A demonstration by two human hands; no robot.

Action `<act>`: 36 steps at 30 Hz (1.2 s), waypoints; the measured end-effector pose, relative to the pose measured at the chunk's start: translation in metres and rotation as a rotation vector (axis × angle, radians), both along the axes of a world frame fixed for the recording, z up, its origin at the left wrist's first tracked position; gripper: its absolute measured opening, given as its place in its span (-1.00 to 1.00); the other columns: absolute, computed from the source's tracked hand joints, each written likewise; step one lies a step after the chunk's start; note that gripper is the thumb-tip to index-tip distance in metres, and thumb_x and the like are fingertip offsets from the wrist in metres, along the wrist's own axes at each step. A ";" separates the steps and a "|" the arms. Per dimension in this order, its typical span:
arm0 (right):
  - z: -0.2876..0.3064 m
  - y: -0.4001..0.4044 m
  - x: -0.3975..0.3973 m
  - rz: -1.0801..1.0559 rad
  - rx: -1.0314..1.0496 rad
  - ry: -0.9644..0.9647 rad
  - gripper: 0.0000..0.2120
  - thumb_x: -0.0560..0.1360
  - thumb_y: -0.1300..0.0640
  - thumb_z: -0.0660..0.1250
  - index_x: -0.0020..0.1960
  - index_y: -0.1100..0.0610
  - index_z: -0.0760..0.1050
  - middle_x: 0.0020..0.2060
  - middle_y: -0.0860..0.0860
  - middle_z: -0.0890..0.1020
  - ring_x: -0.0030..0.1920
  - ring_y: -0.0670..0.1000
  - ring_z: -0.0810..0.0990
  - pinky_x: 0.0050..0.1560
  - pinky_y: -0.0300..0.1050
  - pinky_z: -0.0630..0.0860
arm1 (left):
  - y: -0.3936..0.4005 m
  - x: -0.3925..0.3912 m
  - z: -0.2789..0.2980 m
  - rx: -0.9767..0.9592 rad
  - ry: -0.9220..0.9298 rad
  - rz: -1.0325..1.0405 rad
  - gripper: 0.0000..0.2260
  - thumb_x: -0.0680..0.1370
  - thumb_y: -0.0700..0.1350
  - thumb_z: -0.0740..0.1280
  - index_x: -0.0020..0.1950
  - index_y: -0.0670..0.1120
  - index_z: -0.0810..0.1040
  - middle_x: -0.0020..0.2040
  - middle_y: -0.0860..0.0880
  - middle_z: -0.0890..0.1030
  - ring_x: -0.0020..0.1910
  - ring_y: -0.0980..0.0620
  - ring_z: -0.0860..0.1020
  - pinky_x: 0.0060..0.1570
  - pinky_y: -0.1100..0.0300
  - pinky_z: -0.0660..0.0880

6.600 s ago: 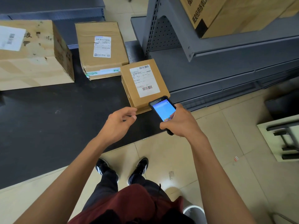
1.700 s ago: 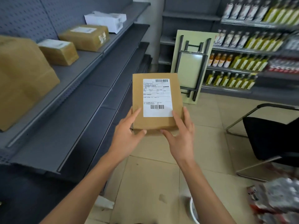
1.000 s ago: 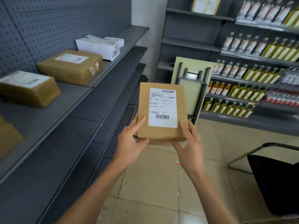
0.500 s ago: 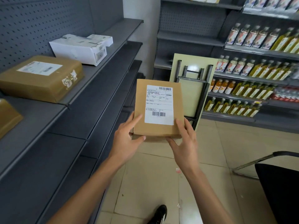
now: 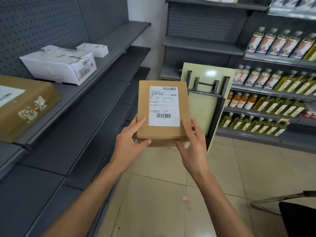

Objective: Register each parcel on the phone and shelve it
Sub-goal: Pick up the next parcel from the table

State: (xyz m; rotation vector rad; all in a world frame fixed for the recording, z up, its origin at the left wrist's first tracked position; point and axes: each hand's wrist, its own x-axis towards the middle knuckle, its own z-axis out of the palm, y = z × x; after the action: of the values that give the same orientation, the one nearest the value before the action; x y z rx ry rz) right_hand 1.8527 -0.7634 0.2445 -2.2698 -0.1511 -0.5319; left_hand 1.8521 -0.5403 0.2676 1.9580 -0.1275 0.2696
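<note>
Centre of the frame, and the parcel [image 5: 163,112] is up in the air, carried flat with its white label [image 5: 163,106] facing the camera. That keeps both barcodes readable, likely so the person can check it on the way to a slot. The left hand [image 5: 130,142] clasps the lower left corner, thumb laid on the top face, fingers hidden under the box. The right hand [image 5: 193,142] mirrors it at the lower right corner, thumb along the near edge. 2 hands on the near end, so the far end sticks out free, ready to slide onto a shelf first.

No phone in sight, so my read is that registering is done for this one and shelving is the step in hand. Along the left of the frame runs the grey shelf [image 5: 95,69], well apart from the parcel. On it sit a white box [image 5: 58,65], a smaller white box [image 5: 92,49] behind it, and a brown taped parcel [image 5: 25,106] at the left edge. There is bare shelf beyond them toward the upper centre, a fair landing spot.

Right of the frame, bottles [image 5: 273,103] line the racks, and a folded table [image 5: 205,106] leans just behind the parcel.
</note>
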 end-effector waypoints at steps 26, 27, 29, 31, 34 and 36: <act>0.000 -0.006 0.328 -0.065 -0.011 -0.014 -0.26 0.46 0.27 0.54 0.56 0.07 0.34 0.57 0.12 0.26 0.48 0.11 0.27 0.45 0.06 0.34 | -0.006 0.351 -0.009 0.012 0.003 -0.073 -0.17 0.38 -0.26 0.59 0.47 0.36 0.38 0.41 0.55 0.22 0.35 0.22 0.44 0.38 0.12 0.45; -0.002 -0.007 0.340 -0.062 -0.011 -0.008 -0.26 0.47 0.26 0.54 0.57 0.06 0.34 0.57 0.11 0.26 0.48 0.11 0.27 0.45 0.05 0.34 | -0.007 0.363 -0.011 0.015 0.003 -0.066 -0.18 0.38 -0.27 0.59 0.47 0.35 0.39 0.40 0.56 0.23 0.35 0.25 0.43 0.37 0.18 0.44; -0.007 -0.011 0.367 -0.060 -0.018 -0.004 -0.26 0.47 0.25 0.54 0.57 0.06 0.33 0.57 0.11 0.26 0.47 0.14 0.30 0.44 0.02 0.32 | -0.011 0.388 -0.015 0.010 0.012 -0.052 -0.19 0.38 -0.27 0.59 0.47 0.32 0.41 0.42 0.51 0.25 0.36 0.26 0.42 0.36 0.30 0.42; -0.010 -0.015 0.398 -0.048 -0.028 -0.001 -0.27 0.47 0.24 0.55 0.57 0.07 0.33 0.57 0.12 0.27 0.45 0.15 0.32 0.44 0.00 0.31 | -0.016 0.415 -0.018 0.003 0.019 -0.040 -0.19 0.38 -0.28 0.59 0.48 0.29 0.41 0.44 0.43 0.28 0.38 0.26 0.40 0.35 0.41 0.35; -0.013 -0.024 0.446 -0.008 -0.014 0.015 -0.26 0.48 0.23 0.54 0.58 0.05 0.31 0.58 0.08 0.24 0.49 0.11 0.27 0.47 -0.07 0.23 | -0.025 0.455 -0.018 0.029 0.023 -0.015 -0.18 0.39 -0.29 0.59 0.50 0.28 0.40 0.51 0.29 0.31 0.40 0.26 0.38 0.35 0.41 0.36; -0.012 -0.032 0.476 0.024 0.002 0.028 -0.25 0.49 0.23 0.53 0.59 0.02 0.28 0.59 0.06 0.22 0.51 0.08 0.24 0.49 -0.10 0.17 | -0.033 0.481 -0.016 0.032 0.014 0.002 -0.18 0.39 -0.30 0.58 0.51 0.26 0.39 0.54 0.22 0.32 0.42 0.26 0.37 0.36 0.33 0.40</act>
State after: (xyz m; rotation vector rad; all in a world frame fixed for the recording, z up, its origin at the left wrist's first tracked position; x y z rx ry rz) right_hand 2.3292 -0.7956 0.2321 -2.2699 -0.1637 -0.4871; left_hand 2.3332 -0.5729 0.2521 1.9915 -0.1214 0.2572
